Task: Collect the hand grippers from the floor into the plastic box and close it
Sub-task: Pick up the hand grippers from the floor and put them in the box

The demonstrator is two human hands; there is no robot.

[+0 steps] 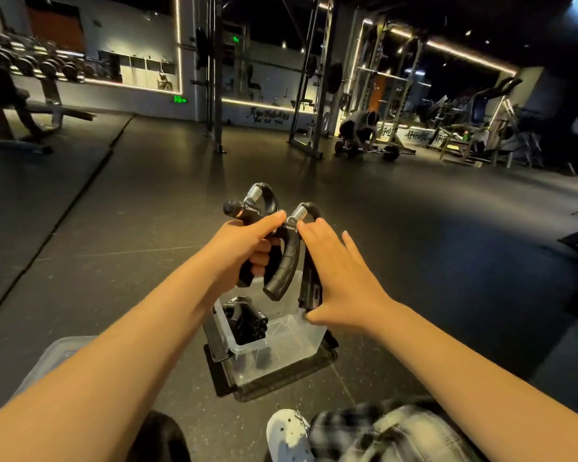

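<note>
Centrally, the left hand (244, 248) is clamped round the first hand gripper (259, 203), and the right hand (341, 281) pinches the second hand gripper (286, 261) lengthwise between thumb and fingertips. Both are held touching, just above the open plastic box (314, 328). Below them, the clear box sits on a black mat (281, 378) on the floor (414, 261) with more hand grippers (247, 321) inside at its left end, partly hidden by the left forearm, while the lid (57, 355) lies at lower left and a white shoe (287, 435) shows at the bottom. Farther off, a dumbbell rack (40, 61) fills the upper left, and a crouching person (359, 128) is at a barbell by the steel racks at upper right.
</note>
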